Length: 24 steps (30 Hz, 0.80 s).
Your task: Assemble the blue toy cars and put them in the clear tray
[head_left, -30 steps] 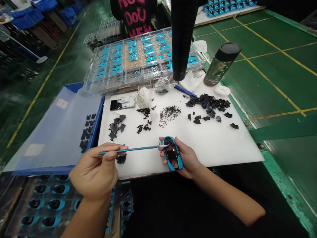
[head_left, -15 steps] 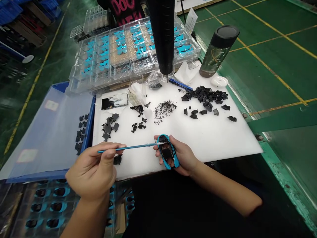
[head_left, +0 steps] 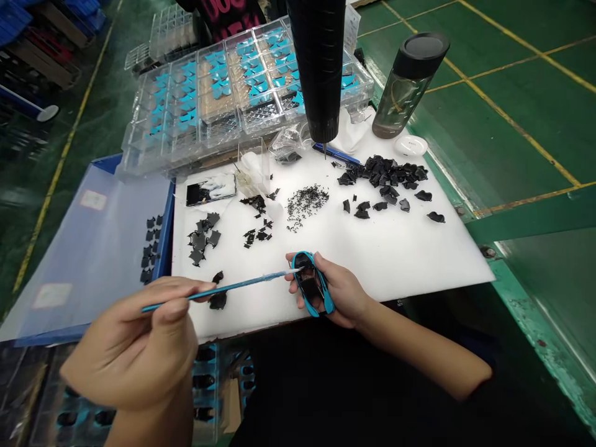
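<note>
Work seems midway: the left hand (head_left: 135, 347) pinches a blue stick (head_left: 246, 284), its tip at the open shell (head_left: 310, 287) the right hand (head_left: 343, 293) cups; black parts (head_left: 391, 175) lie loose.

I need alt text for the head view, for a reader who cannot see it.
A left hand holds a thin blue stick, its tip at a blue-and-black shell in the right hand. Beyond them, small black parts lie on a white surface.
</note>
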Motion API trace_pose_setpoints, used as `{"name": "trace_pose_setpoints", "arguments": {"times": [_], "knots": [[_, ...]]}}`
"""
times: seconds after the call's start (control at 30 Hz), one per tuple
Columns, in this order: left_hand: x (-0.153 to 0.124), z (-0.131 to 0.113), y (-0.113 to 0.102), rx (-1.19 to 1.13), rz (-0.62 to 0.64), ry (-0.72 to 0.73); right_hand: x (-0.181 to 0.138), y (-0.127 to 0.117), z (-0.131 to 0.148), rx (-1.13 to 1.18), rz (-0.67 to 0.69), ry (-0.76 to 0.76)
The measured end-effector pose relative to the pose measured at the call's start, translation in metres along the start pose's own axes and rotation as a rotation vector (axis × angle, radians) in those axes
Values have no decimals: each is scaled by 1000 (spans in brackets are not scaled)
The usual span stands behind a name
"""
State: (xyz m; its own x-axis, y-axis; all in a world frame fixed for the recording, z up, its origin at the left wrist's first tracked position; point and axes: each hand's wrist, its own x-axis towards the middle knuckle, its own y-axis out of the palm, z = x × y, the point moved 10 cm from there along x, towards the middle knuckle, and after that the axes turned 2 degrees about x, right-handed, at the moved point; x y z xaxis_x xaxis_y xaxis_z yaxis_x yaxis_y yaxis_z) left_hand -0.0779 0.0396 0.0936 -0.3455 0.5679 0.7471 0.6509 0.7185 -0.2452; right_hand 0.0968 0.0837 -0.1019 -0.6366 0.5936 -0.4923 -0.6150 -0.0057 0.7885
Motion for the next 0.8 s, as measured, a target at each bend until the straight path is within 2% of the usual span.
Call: {"name": "trace_pose_setpoints", "arguments": {"times": [0.13, 0.27, 0.47, 0.8], "knots": [[9, 6, -5, 58, -4, -38, 0, 1, 2, 18, 4, -30], [7, 2, -5, -1, -69, -33, 1, -1, 2, -34, 21, -61], [-1, 1, 7, 56, 28, -131, 2, -3, 1, -83, 50, -107], [-3, 2, 11, 91, 40, -105, 0, 0, 2, -81, 73, -115]]}}
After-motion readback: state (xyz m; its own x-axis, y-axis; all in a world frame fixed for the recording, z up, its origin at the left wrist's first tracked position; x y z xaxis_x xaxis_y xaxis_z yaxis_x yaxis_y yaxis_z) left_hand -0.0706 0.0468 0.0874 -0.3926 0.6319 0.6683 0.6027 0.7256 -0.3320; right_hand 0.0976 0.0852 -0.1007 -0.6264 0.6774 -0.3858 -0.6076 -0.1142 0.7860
